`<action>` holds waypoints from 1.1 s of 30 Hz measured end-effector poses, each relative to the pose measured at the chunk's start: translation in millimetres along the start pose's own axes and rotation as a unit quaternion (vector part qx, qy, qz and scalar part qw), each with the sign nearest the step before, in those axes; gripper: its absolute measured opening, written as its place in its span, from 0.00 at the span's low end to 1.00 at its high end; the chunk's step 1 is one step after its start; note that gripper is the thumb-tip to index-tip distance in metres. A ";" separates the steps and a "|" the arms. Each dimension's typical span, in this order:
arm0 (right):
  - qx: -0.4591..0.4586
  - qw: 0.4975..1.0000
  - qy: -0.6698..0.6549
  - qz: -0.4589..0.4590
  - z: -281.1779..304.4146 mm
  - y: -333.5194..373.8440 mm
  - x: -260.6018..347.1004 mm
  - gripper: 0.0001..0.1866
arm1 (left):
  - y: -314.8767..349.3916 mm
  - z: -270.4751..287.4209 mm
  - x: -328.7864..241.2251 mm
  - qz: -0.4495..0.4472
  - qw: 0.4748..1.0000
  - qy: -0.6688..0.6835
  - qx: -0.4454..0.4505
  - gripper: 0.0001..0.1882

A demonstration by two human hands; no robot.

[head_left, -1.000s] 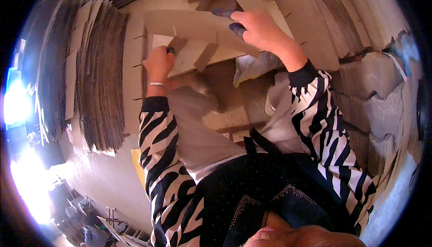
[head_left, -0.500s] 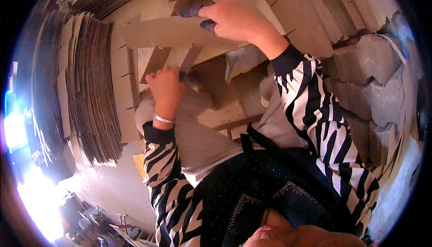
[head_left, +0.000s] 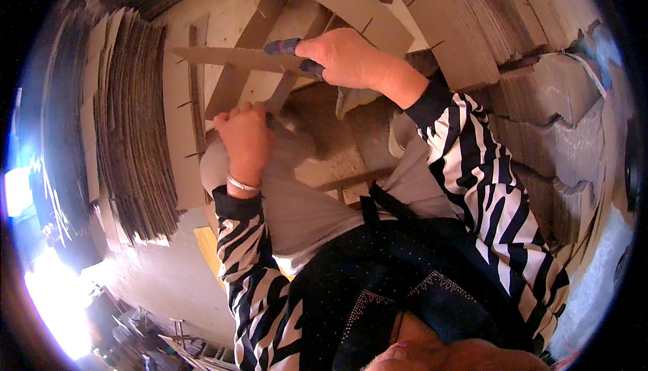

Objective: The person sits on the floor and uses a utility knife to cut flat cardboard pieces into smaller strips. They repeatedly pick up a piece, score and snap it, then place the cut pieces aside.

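Ahead of my lap, my right hand (head_left: 347,60) pinches a slotted cardboard strip (head_left: 233,58) at its right end. Dark covers wrap the thumb and a finger of that hand. The strip is turned nearly edge-on and lies across other cardboard strips (head_left: 233,91) that slant away from me. Above my left thigh, my left hand (head_left: 246,135) is closed around the near ends of these slanting strips; its fingertips are partly hidden. Whether the crosswise strip sits in their slots cannot be made out. Another slotted strip (head_left: 344,3) lies beyond my right hand.
A tall stack of cardboard sheets (head_left: 135,128) stands at my left. More stacked cardboard (head_left: 466,27) is at the far right, with bundled cardboard (head_left: 540,94) nearer me. A yellow wooden piece (head_left: 208,249) shows beside my left sleeve.
My right hand has come nearer to me with the cardboard strip, which has tilted from broad face to nearly edge-on. More of the slanting strips shows behind it. My left hand has barely moved.
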State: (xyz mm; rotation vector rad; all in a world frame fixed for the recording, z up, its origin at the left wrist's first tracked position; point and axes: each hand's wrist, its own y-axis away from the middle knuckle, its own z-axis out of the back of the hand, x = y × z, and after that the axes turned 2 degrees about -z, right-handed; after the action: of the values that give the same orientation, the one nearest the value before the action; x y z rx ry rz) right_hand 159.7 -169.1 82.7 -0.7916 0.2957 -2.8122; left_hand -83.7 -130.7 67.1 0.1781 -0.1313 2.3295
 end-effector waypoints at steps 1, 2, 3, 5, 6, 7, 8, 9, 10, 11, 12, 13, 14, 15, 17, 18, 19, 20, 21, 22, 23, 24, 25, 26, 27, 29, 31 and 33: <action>0.005 1.000 0.014 0.000 -5.3 4.0 -4.5 0.12 | -1.2 1.9 -0.6 -0.002 1.000 0.001 0.000 0.08; 0.010 1.000 0.029 -0.002 -8.6 8.2 -8.4 0.12 | -2.4 2.3 -1.6 -0.004 1.000 0.003 0.000 0.09; 0.009 1.000 0.028 0.002 -10.5 9.8 -9.8 0.12 | -1.4 3.2 -0.8 0.000 1.000 0.000 0.005 0.09; 0.008 1.000 0.025 0.008 -12.7 13.9 -13.0 0.13 | -0.2 4.4 -0.1 0.008 1.000 -0.005 0.014 0.10; 0.001 1.000 0.023 0.014 -14.6 16.6 -14.6 0.14 | 0.0 4.5 -0.5 0.012 1.000 0.003 0.006 0.10; -0.007 1.000 0.024 0.018 -16.2 20.3 -15.9 0.14 | -0.7 3.3 -1.5 0.014 1.000 0.013 -0.003 0.10; -0.014 0.999 0.024 0.021 -17.8 22.9 -16.7 0.15 | -1.8 1.9 -3.1 0.016 1.000 0.022 -0.012 0.10; -0.020 0.999 0.029 0.028 -19.1 24.5 -16.7 0.15 | -3.7 0.1 -7.0 0.027 0.999 0.034 -0.014 0.10; -0.026 0.999 0.033 0.035 -20.5 25.6 -16.4 0.15 | -7.0 -2.1 -13.0 0.038 0.998 0.045 -0.016 0.10; -0.034 0.998 0.034 0.043 -21.1 26.3 -15.2 0.16 | -10.2 -1.9 -17.7 0.050 0.997 0.052 -0.016 0.10; -0.028 0.998 0.036 0.048 -21.6 27.3 -14.0 0.15 | -15.2 -4.6 -21.0 0.053 0.997 0.051 -0.001 0.11; -0.021 0.998 0.038 0.053 -22.0 28.8 -12.8 0.15 | -21.2 -8.9 -23.7 0.057 0.997 0.049 0.014 0.13; -0.014 0.998 0.043 0.053 -20.2 31.5 -13.2 0.15 | -27.1 -13.1 -25.4 0.055 0.997 0.049 0.028 0.14; -0.006 0.998 0.051 0.048 -17.3 34.6 -12.6 0.15 | -29.4 -15.4 -24.8 0.049 0.998 0.043 0.020 0.14; 0.009 0.997 0.065 0.039 -12.6 41.2 -11.2 0.15 | -30.8 -20.3 -22.7 0.035 0.999 0.029 0.005 0.12; 0.001 0.997 0.068 0.044 -14.9 41.9 -11.3 0.15 | -29.3 -25.0 -21.3 0.026 0.999 0.042 -0.011 0.11; -0.006 0.996 0.072 0.050 -20.0 41.3 -10.6 0.15 | -27.1 -30.0 -19.3 0.016 0.998 0.055 -0.026 0.11; -0.012 0.996 0.074 0.055 -26.1 41.7 -10.9 0.15 | -24.9 -32.0 -19.7 0.008 0.997 0.068 -0.040 0.10; 0.008 0.996 0.077 0.042 -32.9 43.2 -16.3 0.14 | -26.3 -29.9 -23.8 0.019 0.996 0.086 -0.024 0.10; 0.028 0.996 0.081 0.028 -41.8 44.0 -24.8 0.14 | -27.0 -26.7 -27.7 0.031 0.994 0.104 -0.008 0.10; 0.047 0.995 0.084 0.018 -43.4 42.4 -29.5 0.13 | -28.8 -21.4 -29.5 0.045 0.992 0.120 0.006 0.10; 0.042 0.995 0.086 0.016 -42.6 43.6 -34.6 0.13 | -30.9 -18.0 -25.3 0.034 0.987 0.156 -0.026 0.10; 0.035 0.996 0.084 0.016 -42.0 44.3 -36.1 0.12 | -30.6 -11.5 -13.7 0.024 0.980 0.187 -0.057 0.10; 0.029 0.996 0.083 0.015 -40.9 45.2 -37.4 0.12 | -31.0 -4.8 -3.3 0.014 0.972 0.219 -0.087 0.10; 0.033 0.996 0.086 0.018 -39.0 46.0 -38.9 0.13 | -32.0 2.5 5.8 0.020 0.976 0.166 -0.140 0.10; 0.046 0.995 0.087 0.027 -37.1 45.2 -37.0 0.15 | -33.0 27.3 21.8 0.035 0.969 0.058 -0.238 0.09; 0.023 0.995 0.078 0.050 -31.5 43.7 -27.5 0.15 | -35.5 5.1 52.3 0.091 0.995 -0.002 -0.039 0.10; 0.000 0.995 0.075 0.063 -27.0 45.8 -28.5 0.15 | -54.8 -16.3 54.9 0.133 0.990 0.000 0.044 0.10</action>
State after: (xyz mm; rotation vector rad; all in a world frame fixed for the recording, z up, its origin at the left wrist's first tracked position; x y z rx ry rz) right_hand 175.6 -202.2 34.9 -0.5417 0.3553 -2.7567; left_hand -83.2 -51.6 62.6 0.2159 -0.0543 2.6041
